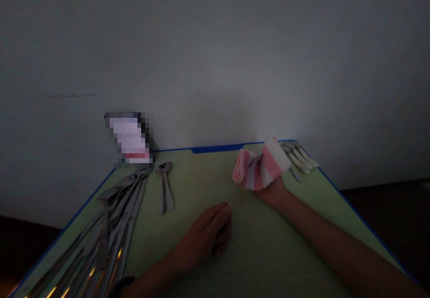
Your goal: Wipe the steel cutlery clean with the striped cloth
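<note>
My left hand [215, 231] is closed around the handle end of a thin piece of cutlery [232, 197]. Its far end disappears under a pink and white striped cloth [257, 170], so its kind cannot be made out. The cloth is bunched in my right hand [273, 191], whose fingers are mostly covered by it. Just beyond the right hand, several forks [300, 157] with pale handles lie side by side at the table's back right corner. Two spoons [164, 186] rest on the table, to the left of and beyond my left hand.
A large pile of metal cutlery [110, 226] spreads along the left side of the light green table [262, 253]. At the back left a phone [129, 139], blurred out, leans against the grey wall [215, 56]. Blue edging [218, 148] runs around the tabletop.
</note>
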### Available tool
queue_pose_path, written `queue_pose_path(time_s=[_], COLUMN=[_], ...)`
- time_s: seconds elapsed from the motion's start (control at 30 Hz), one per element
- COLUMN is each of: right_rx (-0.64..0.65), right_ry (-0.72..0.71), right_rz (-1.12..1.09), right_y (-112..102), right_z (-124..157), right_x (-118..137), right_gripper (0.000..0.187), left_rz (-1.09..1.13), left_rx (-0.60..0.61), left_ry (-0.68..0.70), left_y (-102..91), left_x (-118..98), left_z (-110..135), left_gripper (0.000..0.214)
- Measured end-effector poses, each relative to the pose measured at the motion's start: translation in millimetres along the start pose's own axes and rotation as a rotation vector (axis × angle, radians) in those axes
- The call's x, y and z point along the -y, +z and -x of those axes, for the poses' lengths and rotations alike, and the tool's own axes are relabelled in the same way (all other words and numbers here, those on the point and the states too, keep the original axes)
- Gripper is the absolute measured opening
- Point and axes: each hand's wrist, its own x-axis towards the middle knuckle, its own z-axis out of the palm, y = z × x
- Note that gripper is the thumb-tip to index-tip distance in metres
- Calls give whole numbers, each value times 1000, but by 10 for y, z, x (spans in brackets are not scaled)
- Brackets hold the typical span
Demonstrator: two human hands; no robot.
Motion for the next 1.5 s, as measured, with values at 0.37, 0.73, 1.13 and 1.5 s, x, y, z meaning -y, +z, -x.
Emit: queue_pose_path(time_s=[0.37,0.73,1.13,1.5], right_rx=[-107,-225,-389,-224], right_ry=[-78,-127,-123,-77], right_rz=[87,184,157,373], right_y=[9,54,-234,-76], right_z=[-17,-30,-91,20], right_x=[-12,-44,-166,-178], right_gripper=[35,18,13,18], left_rz=[-124,-223,-490,-545], left_rx=[-20,81,173,50], left_ry=[-11,15,91,95], left_y=[22,24,53,18], left_x=[-25,-86,-212,-148], left_z=[-10,78,118,89], left_gripper=[33,24,31,23])
